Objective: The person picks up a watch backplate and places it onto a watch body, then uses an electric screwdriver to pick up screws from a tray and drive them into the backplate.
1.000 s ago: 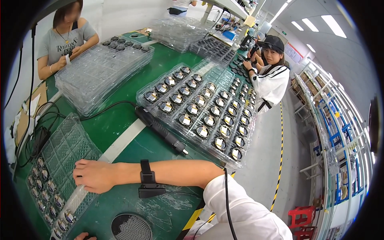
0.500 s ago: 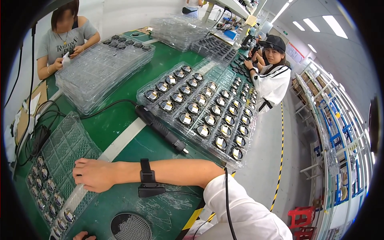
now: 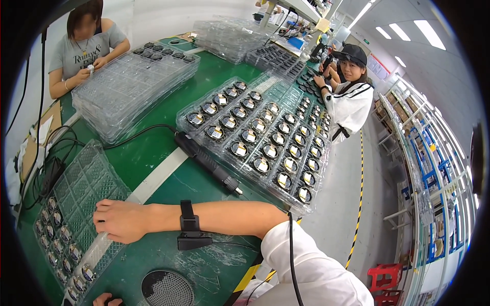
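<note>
On the tabletop (image 3: pixel 148 257), the right hand (image 3: pixel 122 221) lies over the right edge of a compartmented tray (image 3: pixel 92 173), with round modules (image 3: pixel 66 233) in its left and near compartments. An electric screwdriver (image 3: pixel 206 163) lies between that tray and a module-filled tray (image 3: pixel 224 150). In front, a perforated disc (image 3: pixel 168 290) sits right of the left hand (image 3: pixel 103 300). Behind, at left, a tray stack (image 3: pixel 127 84) stands before a co-worker (image 3: pixel 84 56) (a second co-worker (image 3: pixel 349 104) is at right, beyond the module-filled tray).

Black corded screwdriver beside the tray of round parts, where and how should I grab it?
Probably around the screwdriver's thick barrel, from above and the left: it lies flat, with the tray of round parts along its right, the cable leaving its far end and the metal tip at its near end.
</note>
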`<control>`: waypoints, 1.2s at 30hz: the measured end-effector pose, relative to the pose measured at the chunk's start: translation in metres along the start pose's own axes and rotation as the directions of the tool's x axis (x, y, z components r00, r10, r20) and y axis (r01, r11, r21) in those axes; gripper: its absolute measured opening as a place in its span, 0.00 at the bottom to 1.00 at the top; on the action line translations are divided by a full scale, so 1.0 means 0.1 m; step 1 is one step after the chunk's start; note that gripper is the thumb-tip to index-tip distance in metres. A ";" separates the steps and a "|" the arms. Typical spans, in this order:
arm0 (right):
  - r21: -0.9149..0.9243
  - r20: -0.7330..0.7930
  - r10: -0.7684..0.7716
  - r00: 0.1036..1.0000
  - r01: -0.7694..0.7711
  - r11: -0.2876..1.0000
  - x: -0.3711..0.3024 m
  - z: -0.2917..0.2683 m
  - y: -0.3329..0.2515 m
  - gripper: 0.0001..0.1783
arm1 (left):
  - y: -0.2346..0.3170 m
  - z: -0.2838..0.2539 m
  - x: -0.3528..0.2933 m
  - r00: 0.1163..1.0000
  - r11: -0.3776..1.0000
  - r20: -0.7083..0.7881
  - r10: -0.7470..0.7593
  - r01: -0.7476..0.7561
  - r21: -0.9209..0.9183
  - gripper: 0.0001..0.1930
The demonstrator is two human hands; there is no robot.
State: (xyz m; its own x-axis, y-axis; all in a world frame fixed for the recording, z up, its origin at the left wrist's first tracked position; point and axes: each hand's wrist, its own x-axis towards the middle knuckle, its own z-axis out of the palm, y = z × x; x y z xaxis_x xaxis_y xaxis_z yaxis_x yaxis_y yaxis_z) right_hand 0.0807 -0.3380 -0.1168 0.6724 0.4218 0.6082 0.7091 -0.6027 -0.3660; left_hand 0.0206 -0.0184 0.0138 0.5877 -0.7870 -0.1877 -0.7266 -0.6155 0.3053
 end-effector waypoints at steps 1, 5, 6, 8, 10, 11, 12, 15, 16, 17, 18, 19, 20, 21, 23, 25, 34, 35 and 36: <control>0.002 -0.008 -0.003 1.000 0.003 1.000 0.00 0.00 0.00 0.12 | 0.00 0.00 0.00 1.000 1.000 -0.002 0.003 -0.003 0.004 0.17; 0.005 -0.006 0.003 1.000 -0.003 1.000 0.00 -0.02 0.00 0.12 | 0.00 0.01 0.02 1.000 1.000 0.001 0.011 -0.011 -0.006 0.17; 0.006 0.001 0.010 1.000 -0.010 1.000 -0.01 -0.02 0.00 0.12 | -0.01 0.01 0.01 1.000 1.000 0.000 0.012 -0.012 -0.009 0.17; -0.001 0.000 0.005 1.000 -0.005 1.000 0.00 -0.03 -0.01 0.12 | -0.01 0.01 0.00 1.000 1.000 0.002 0.010 -0.010 -0.008 0.17; -0.015 -0.008 -0.008 1.000 0.008 1.000 -0.01 -0.06 -0.01 0.12 | 0.01 0.00 0.01 1.000 0.999 -0.007 0.024 -0.025 -0.021 0.17; -0.016 -0.001 -0.008 1.000 0.008 1.000 -0.01 -0.01 0.00 0.12 | 0.00 -0.01 -0.01 1.000 1.000 0.002 0.010 -0.010 -0.010 0.18; -0.017 -0.025 -0.025 0.999 0.025 1.000 0.01 0.06 0.02 0.12 | -0.01 -0.02 -0.02 1.000 1.000 0.011 -0.004 0.004 0.002 0.18; -0.026 -0.074 -0.056 0.996 0.055 0.998 0.02 0.12 0.05 0.13 | -0.01 0.00 -0.01 1.000 1.000 0.024 -0.018 0.018 0.007 0.18; -0.027 -0.070 -0.053 0.996 0.051 0.998 0.01 0.12 0.06 0.12 | -0.01 0.00 -0.01 0.999 1.000 0.031 -0.024 0.024 0.006 0.18; -0.027 -0.067 -0.049 0.997 0.047 0.999 0.00 0.13 0.06 0.12 | -0.01 -0.01 -0.01 0.999 1.000 0.039 -0.030 0.030 0.007 0.18; -0.026 -0.066 -0.045 0.997 0.043 0.999 0.00 0.14 0.07 0.12 | -0.01 0.00 -0.01 0.999 1.000 0.042 -0.030 0.030 0.009 0.18; -0.024 -0.069 -0.043 0.997 0.041 0.999 0.01 0.16 0.07 0.12 | -0.02 0.00 -0.01 0.999 1.000 0.039 -0.030 0.029 0.005 0.18; -0.032 -0.069 -0.045 0.997 0.043 0.999 0.00 0.15 0.08 0.12 | -0.02 0.00 0.00 0.999 1.000 0.035 -0.024 0.024 0.001 0.18; -0.039 -0.069 -0.047 0.996 0.045 0.998 -0.01 0.14 0.09 0.12 | -0.01 0.01 0.01 0.999 1.000 0.031 -0.019 0.019 -0.004 0.18; -0.044 -0.073 -0.048 0.996 0.045 0.998 -0.02 0.14 0.10 0.11 | 0.00 0.01 0.01 0.999 1.000 0.033 -0.023 0.023 -0.002 0.18; -0.045 -0.074 -0.044 0.996 0.041 0.998 -0.02 0.15 0.10 0.11 | 0.01 0.01 0.00 0.999 0.999 0.030 -0.035 0.035 -0.003 0.18; -0.018 -0.038 -0.005 0.999 0.004 1.000 -0.02 0.11 0.07 0.10 | -0.01 0.02 0.01 0.999 1.000 0.030 -0.018 0.017 0.017 0.19; -0.017 -0.039 -0.005 0.999 0.004 1.000 -0.02 0.09 0.06 0.10 | -0.01 0.02 0.01 1.000 1.000 0.027 -0.012 0.012 0.018 0.19; -0.008 -0.026 -0.002 1.000 0.001 1.000 -0.02 0.07 0.04 0.10 | -0.01 0.02 0.01 1.000 1.000 0.024 -0.006 0.006 0.019 0.19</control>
State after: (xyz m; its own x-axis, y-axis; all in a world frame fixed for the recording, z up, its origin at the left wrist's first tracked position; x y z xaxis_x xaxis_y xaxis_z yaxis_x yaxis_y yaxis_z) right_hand 0.0840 -0.3369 -0.1241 0.6655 0.4049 0.6270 0.7082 -0.6078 -0.3592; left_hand 0.0210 -0.0186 0.0117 0.5835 -0.7839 -0.2121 -0.7299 -0.6207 0.2863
